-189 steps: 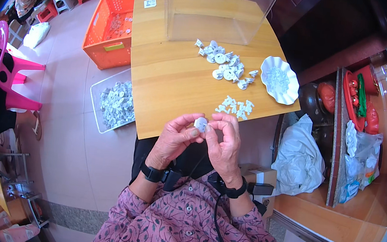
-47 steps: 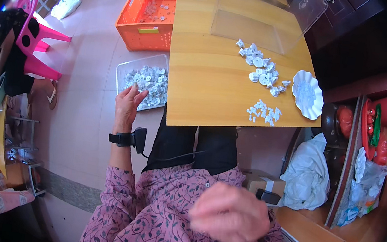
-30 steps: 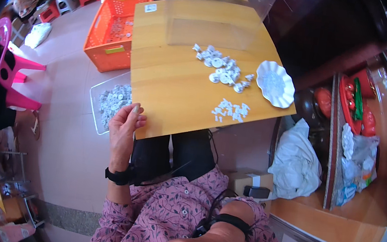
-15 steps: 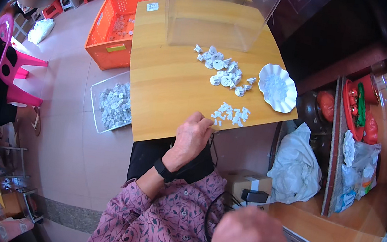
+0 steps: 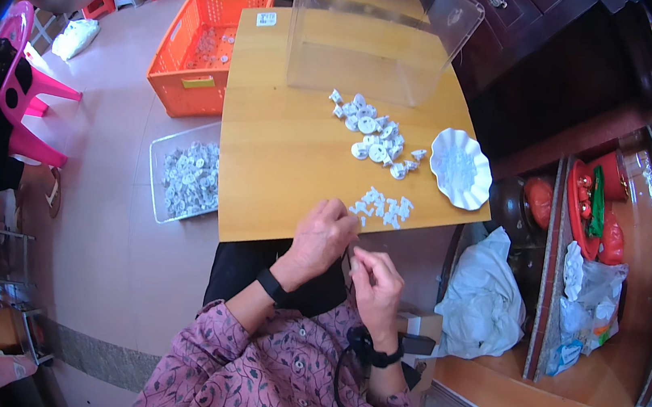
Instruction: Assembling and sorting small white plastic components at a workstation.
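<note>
In the head view, the left hand (image 5: 320, 239) was at the near edge of the wooden table (image 5: 282, 165), its fingers bent and drawn together, pointing away from the body. The small white pegs (image 5: 390, 211) lay loosely scattered on the tabletop just beyond its fingertips and to their right, close to that same edge. The right hand (image 5: 377, 289) was held lower and to the right, short of the table edge and nearer the body, with thumb and forefinger brought together. The two hands were near each other but apart. Whether either had a piece pinched in it I could not fairly tell, since the fingers covered whatever might have been between them.

Farther from both hands, past the pegs, lay a heap of white round pieces (image 5: 381, 152), some flat and some tipped on their sides. To the right of the heap stood a white scalloped dish (image 5: 483, 170) with small translucent bits (image 5: 458, 161) in it, well apart from the hands. Behind the heap, a clear plastic box (image 5: 342, 75) rested on the table.

On the floor left of the table, a clear bin (image 5: 154, 174) held many more white parts (image 5: 191, 179), and beyond it stood an orange crate (image 5: 193, 94).
</note>
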`<action>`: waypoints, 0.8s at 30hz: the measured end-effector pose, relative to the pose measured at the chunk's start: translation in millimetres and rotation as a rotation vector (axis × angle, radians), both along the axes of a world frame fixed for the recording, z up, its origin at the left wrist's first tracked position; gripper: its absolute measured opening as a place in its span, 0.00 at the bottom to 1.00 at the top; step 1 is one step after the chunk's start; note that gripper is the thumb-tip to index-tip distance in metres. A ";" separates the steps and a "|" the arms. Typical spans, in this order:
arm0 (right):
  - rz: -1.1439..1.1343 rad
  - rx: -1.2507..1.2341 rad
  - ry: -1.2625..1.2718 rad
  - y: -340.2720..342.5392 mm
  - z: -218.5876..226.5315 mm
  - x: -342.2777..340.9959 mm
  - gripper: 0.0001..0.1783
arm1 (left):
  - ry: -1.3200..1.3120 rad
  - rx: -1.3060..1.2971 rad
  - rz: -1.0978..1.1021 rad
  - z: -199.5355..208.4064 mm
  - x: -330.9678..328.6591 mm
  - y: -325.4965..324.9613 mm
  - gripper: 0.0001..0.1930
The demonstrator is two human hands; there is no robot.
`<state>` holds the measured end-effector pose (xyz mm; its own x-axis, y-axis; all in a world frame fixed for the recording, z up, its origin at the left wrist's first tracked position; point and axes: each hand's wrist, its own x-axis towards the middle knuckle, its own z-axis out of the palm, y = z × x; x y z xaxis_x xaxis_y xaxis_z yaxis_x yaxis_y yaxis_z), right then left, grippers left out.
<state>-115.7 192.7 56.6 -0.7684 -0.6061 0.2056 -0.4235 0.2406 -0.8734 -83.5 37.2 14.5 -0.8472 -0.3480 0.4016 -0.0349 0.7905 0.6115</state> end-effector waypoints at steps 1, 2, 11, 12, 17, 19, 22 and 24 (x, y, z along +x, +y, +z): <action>-0.049 0.017 0.091 -2.6 -10.7 -4.1 0.10 | 0.023 0.046 -0.007 -0.9 2.3 -3.1 0.10; -0.096 0.034 0.183 -4.7 -18.8 -6.9 0.10 | 0.047 0.093 -0.013 -2.4 4.7 -5.6 0.12; -0.124 0.247 0.585 -30.4 -38.8 -17.9 0.13 | 0.106 0.339 -0.103 -8.9 12.7 -21.9 0.17; -0.122 0.247 0.589 -31.6 -38.7 -18.0 0.13 | 0.096 0.397 -0.111 -9.4 12.7 -23.1 0.16; -0.069 0.302 0.705 -33.1 -42.6 -22.1 0.14 | 0.031 0.507 -0.087 -7.5 6.5 -35.4 0.13; -0.066 0.298 0.740 -33.8 -42.6 -23.6 0.14 | -0.009 0.410 -0.008 1.9 -1.3 -43.7 0.12; -0.062 0.274 0.726 -34.2 -41.1 -23.6 0.11 | 0.029 0.344 0.038 16.6 -20.2 -52.2 0.11; -0.066 0.246 0.742 -33.6 -41.8 -25.1 0.09 | 0.059 0.280 0.022 22.1 -35.2 -57.1 0.12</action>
<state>-140.8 159.0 14.8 -0.5184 -0.6589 0.5451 -0.8537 0.4353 -0.2859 -118.7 -19.8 36.6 -0.8161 -0.4704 0.3358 -0.0077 0.5897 0.8076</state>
